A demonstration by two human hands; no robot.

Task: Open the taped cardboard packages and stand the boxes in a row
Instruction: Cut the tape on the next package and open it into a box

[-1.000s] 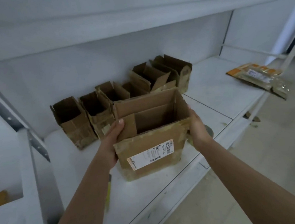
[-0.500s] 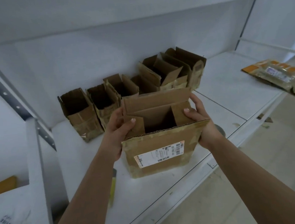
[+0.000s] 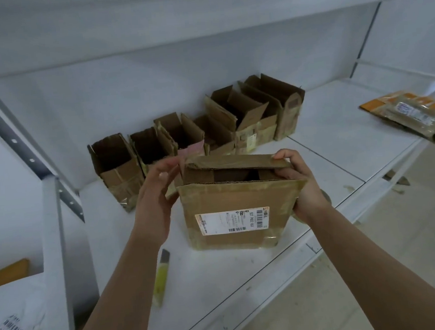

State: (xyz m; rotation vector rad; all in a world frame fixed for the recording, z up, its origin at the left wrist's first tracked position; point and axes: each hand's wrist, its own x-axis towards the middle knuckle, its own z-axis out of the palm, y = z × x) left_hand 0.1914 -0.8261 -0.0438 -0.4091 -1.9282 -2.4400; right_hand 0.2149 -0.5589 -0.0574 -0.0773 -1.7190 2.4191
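From the head view, the box [image 3: 231, 211] stands upright between both hands at the shelf [image 3: 327, 139] front, label toward the camera: the right hand [image 3: 301, 184] clasps its right top corner, fingers curled over the far flap [image 3: 237, 161], while the left hand [image 3: 156, 199] touches the left end of that flap with fingers only loosely bent. The row [image 3: 197, 132] of opened boxes lies straight beyond the grip against the back wall, running left to right, so I'd judge the box must go away from both hands, the right holding firmer. A knife [image 3: 161, 277] lies below the left wrist.
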